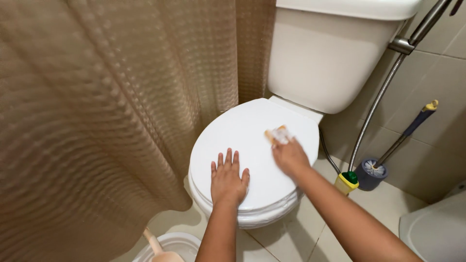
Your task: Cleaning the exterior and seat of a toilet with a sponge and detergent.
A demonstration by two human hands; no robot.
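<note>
Head view, curtain (97,121) beside toilet lid (252,140), brush (374,167)

It was a home bathroom. A white toilet (252,145) with its lid down stood against a tiled wall (437,92), its cistern (325,53) behind it. A brown shower curtain (97,111) hung just beside it, a metal hose (378,97) ran down the wall, and a toilet brush (374,170) sat in its holder on the tiled floor (291,237).
</note>
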